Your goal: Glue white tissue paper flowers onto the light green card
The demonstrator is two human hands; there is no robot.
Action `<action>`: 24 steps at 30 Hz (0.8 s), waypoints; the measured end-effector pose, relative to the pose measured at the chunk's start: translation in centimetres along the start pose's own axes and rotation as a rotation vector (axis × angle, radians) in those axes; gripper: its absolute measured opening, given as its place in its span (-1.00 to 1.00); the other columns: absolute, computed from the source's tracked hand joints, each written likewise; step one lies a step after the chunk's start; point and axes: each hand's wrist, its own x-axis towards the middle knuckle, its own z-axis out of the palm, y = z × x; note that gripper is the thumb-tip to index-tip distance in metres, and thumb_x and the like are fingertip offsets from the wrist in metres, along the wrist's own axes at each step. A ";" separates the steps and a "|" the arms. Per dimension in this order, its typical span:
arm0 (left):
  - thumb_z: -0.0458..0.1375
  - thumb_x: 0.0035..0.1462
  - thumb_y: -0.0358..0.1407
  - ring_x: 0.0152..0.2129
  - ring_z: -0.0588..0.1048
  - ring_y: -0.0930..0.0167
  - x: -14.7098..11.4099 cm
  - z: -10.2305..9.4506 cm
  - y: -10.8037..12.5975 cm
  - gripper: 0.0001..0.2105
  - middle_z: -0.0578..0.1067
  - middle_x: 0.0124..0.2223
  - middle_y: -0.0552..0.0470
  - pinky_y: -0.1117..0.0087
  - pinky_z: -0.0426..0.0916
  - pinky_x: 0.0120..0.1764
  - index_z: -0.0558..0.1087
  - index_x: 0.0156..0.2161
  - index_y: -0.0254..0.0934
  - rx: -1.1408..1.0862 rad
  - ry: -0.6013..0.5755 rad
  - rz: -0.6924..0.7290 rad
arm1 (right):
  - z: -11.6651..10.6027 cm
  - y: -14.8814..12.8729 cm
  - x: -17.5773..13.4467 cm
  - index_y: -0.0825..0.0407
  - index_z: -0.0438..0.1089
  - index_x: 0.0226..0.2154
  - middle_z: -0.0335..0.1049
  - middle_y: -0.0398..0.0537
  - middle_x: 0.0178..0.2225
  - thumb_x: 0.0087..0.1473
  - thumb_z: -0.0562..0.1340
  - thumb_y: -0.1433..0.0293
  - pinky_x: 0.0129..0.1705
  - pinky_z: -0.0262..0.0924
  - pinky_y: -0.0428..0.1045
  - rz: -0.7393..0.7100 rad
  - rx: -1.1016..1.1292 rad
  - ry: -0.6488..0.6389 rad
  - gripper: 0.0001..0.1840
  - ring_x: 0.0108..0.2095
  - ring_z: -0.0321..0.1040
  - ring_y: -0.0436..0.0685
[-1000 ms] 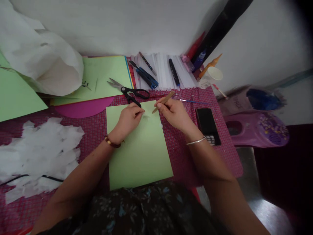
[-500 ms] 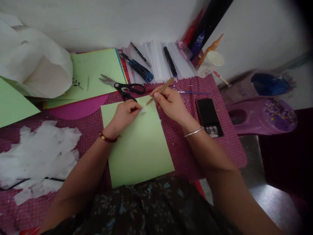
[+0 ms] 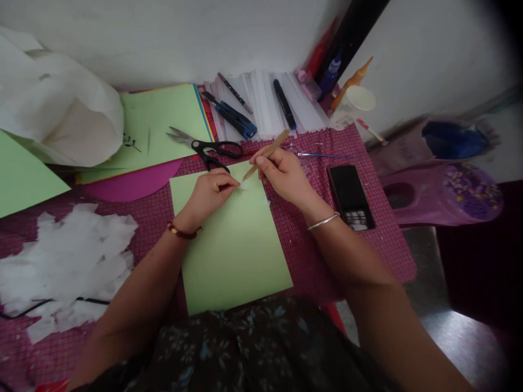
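on the pink checked bench (image 3: 310,261) the green sheet (image 3: 235,245) lies under my work, plain over nearly all its face with only faint bits near the far edge, so i judge little is done and most is left. the heap of white paper (image 3: 69,256) crowds my left side; on the right the bench gives me room as far as the phone (image 3: 350,197). the scissors (image 3: 198,146) lie tight beyond my left grip (image 3: 210,193), by the sheet's far edge. my right grip (image 3: 284,174) is closed round a wooden stick (image 3: 273,147), its tip just beside the tiny white scrap (image 3: 241,184) my left fingertips pinch.
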 end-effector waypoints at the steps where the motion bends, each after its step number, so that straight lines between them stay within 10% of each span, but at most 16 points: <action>1: 0.16 0.12 -0.39 -0.41 0.47 0.44 0.0 0.0 0.0 -0.87 0.51 -0.36 0.03 0.40 0.33 -0.33 0.57 -0.37 -0.25 0.000 -0.010 0.003 | 0.1 0.1 0.0 0.04 0.33 -0.30 0.25 -0.21 -0.56 0.26 0.09 0.27 -0.43 0.09 -0.05 0.006 0.000 -0.004 -0.79 -0.51 0.23 -0.01; 24: 0.10 0.13 -0.39 -0.39 0.44 0.40 -0.3 0.0 0.1 -0.86 0.47 -0.38 0.02 0.36 0.31 -0.29 0.52 -0.38 -0.27 0.012 -0.092 0.009 | 0.5 1.2 0.1 0.04 0.33 -0.33 0.23 -0.22 -0.58 0.23 0.09 0.31 -0.44 0.08 -0.06 0.067 -0.040 -0.014 -0.81 -0.52 0.23 0.00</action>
